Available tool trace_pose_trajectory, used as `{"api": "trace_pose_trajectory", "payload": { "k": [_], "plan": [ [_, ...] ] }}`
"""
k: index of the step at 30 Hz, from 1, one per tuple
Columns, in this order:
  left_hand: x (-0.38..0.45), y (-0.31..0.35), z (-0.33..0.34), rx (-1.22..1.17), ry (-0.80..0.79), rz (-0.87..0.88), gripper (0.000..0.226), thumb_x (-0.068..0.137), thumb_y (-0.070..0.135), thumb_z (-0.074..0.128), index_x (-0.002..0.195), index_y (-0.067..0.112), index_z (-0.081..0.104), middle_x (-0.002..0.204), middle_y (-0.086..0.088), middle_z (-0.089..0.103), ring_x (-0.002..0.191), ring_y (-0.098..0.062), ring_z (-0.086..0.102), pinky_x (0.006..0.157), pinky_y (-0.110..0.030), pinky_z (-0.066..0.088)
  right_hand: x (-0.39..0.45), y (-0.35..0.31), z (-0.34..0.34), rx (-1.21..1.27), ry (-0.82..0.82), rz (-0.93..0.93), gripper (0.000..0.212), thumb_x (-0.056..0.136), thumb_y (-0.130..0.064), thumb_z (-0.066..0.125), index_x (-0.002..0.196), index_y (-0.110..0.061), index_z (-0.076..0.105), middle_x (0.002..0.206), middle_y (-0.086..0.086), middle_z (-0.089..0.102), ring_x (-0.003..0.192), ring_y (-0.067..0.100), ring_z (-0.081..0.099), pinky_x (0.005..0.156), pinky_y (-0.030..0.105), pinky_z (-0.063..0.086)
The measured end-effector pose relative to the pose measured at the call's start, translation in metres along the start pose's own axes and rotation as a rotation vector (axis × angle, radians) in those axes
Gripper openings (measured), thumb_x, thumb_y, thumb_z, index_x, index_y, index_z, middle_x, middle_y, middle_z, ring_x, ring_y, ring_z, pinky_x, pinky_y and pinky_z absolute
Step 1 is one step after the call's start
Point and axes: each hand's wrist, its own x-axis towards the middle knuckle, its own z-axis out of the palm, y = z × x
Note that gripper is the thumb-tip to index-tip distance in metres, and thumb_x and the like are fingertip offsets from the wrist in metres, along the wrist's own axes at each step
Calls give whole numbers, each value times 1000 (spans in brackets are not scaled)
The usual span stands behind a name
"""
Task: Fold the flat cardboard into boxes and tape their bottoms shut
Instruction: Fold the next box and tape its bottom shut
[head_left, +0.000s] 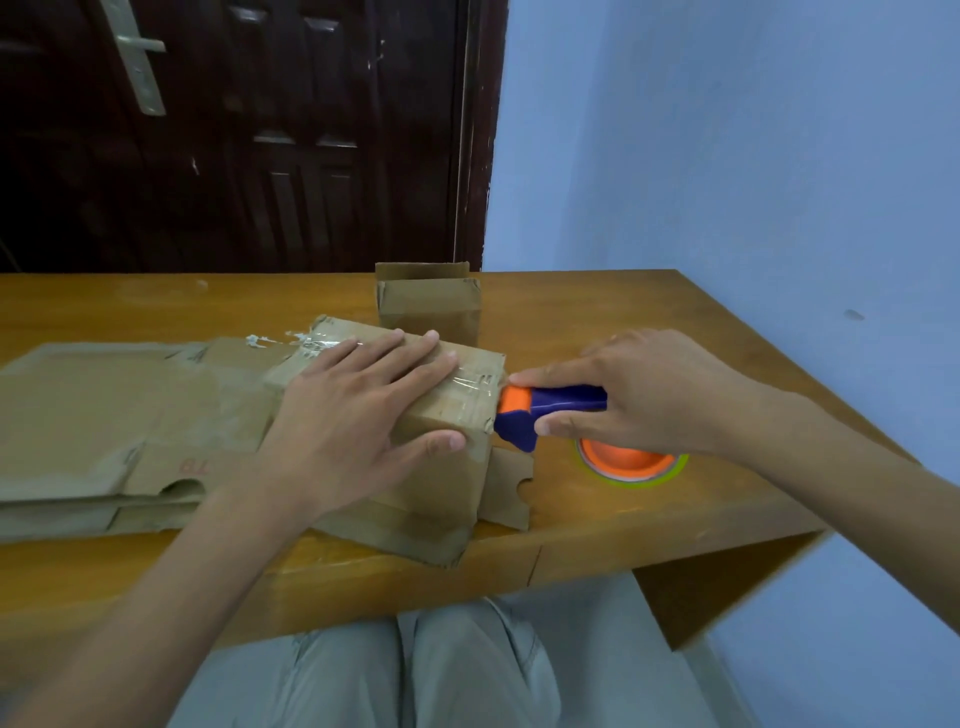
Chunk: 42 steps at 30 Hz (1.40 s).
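The left hand (358, 410) lay with fingers spread flat on the taped box (447, 400) on the worktop (649, 312), while the right hand's (649, 395) fingers gripped the tape dispenser (540, 410) at its edge.

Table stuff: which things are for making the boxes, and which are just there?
For the job:
box being taped
tape dispenser
flat cardboard
finished box
left hand
right hand

Just there:
door
wall

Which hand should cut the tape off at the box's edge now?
The right hand, probably. It already grips the blue and orange tape dispenser at the box edge where the tape ends, while the left hand lies flat on the box, steadying it.
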Motion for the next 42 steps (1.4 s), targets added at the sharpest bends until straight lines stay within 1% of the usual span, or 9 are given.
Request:
{"api": "trace_pose_trajectory", "payload": {
  "k": [5, 10, 14, 19, 22, 27, 32, 36, 42],
  "plan": [
    [-1, 0, -1, 4, 6, 11, 82, 94, 89, 10, 163, 47, 19, 170, 10, 29, 157, -20, 31, 126, -46, 30, -2, 3, 6, -153, 72, -99, 73, 91, -81, 9, 159, -58, 15, 101, -11, 62, 75, 9, 49, 56, 21, 32],
    [-1, 1, -4, -1, 7, 14, 80, 93, 90, 10, 162, 51, 21, 170, 11, 29, 157, -19, 30, 126, -46, 29, -5, 1, 12, -258, 193, -108, 78, 91, -80, 0, 159, -52, 26, 101, -5, 67, 67, 11, 42, 51, 22, 15],
    [-1, 2, -5, -15, 13, 17, 79, 93, 90, 12, 160, 51, 27, 169, 11, 32, 156, -19, 31, 125, -46, 31, -4, 8, 19, -305, 196, -126, 73, 96, -81, 9, 159, -50, 28, 100, -2, 66, 69, 12, 48, 53, 25, 27],
    [-3, 2, -7, -23, 14, 19, 79, 93, 90, 13, 160, 51, 29, 168, 11, 33, 156, -19, 32, 125, -48, 30, -1, 10, 53, -227, 20, -78, 72, 94, -83, 17, 159, -53, 25, 112, -5, 67, 82, 11, 51, 63, 27, 48],
    [-2, 2, -5, -8, 25, 9, 80, 91, 91, 9, 160, 54, 24, 170, 14, 28, 158, -16, 27, 127, -44, 26, -4, 19, 61, -129, 72, 48, 79, 86, -86, 8, 159, -56, 14, 111, -11, 65, 87, 11, 57, 69, 25, 53],
    [-2, 1, -2, -1, 34, 1, 79, 92, 91, 12, 160, 54, 26, 169, 15, 30, 157, -15, 29, 126, -40, 24, -15, 20, 78, 29, 265, 172, 72, 94, -83, 17, 161, -54, 16, 104, -18, 60, 79, 6, 54, 59, 17, 39],
    [-2, 7, -3, 6, 60, -50, 78, 93, 90, 14, 159, 52, 30, 166, 12, 37, 154, -17, 35, 124, -43, 30, -22, 21, 103, 329, 419, 276, 62, 104, -64, 32, 162, -55, 10, 102, -8, 47, 80, 10, 51, 61, 29, 47],
    [-3, 10, -3, 12, 56, -72, 79, 93, 90, 13, 159, 51, 33, 166, 12, 37, 155, -18, 34, 124, -43, 29, -19, 22, 119, 113, 443, 233, 72, 104, -49, 50, 166, -41, 15, 107, -4, 36, 90, 12, 33, 75, 32, 35],
    [0, 13, -3, 18, 40, -104, 81, 92, 90, 8, 160, 51, 31, 167, 10, 36, 156, -20, 33, 125, -45, 29, -12, 26, 147, -129, 380, 222, 82, 100, -25, 61, 166, -39, 15, 122, 15, 51, 105, 30, 50, 86, 44, 41]
  ]
}}
